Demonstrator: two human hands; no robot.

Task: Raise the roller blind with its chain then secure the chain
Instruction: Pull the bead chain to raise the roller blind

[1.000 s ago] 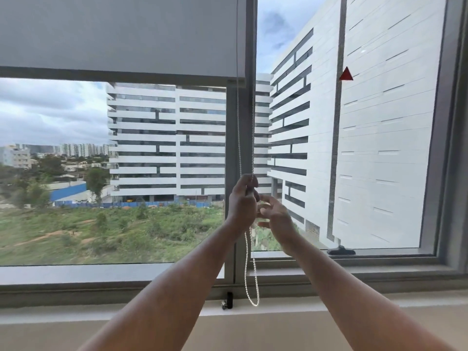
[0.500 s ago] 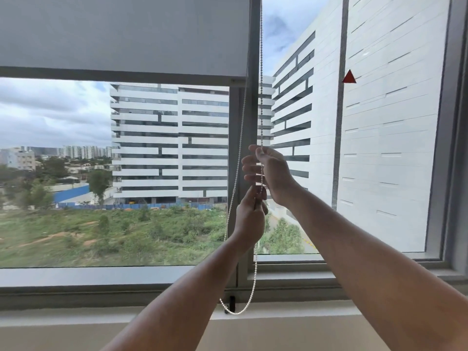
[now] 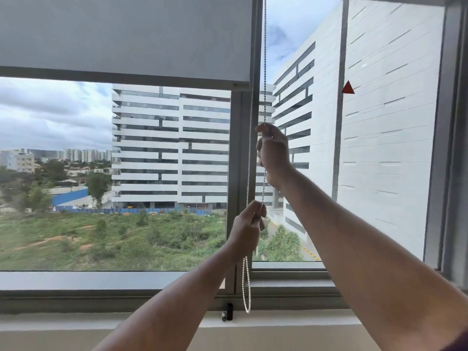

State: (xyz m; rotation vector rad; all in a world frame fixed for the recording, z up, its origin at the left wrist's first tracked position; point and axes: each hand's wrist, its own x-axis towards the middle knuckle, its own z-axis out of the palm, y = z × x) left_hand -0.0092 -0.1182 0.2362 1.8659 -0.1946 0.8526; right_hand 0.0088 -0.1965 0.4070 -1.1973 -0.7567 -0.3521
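Observation:
A grey roller blind (image 3: 126, 36) covers the top of the left window pane, its bottom bar (image 3: 121, 76) about a quarter of the way down. A white bead chain (image 3: 265, 72) hangs in two strands along the centre mullion and loops just above the sill. My right hand (image 3: 274, 154) is closed around the right strand, higher up. My left hand (image 3: 249, 225) grips the same strand below it, at mid-window height. The left strand runs free past both hands.
A small black chain holder (image 3: 229, 311) sits on the white sill (image 3: 278, 320) at the foot of the grey mullion (image 3: 236, 148). A red triangle sticker (image 3: 347, 87) is on the right pane. Buildings and scrubland lie outside.
My right hand went from open below the left hand to a higher grip on the chain. My left hand stayed shut on the chain and moved lower.

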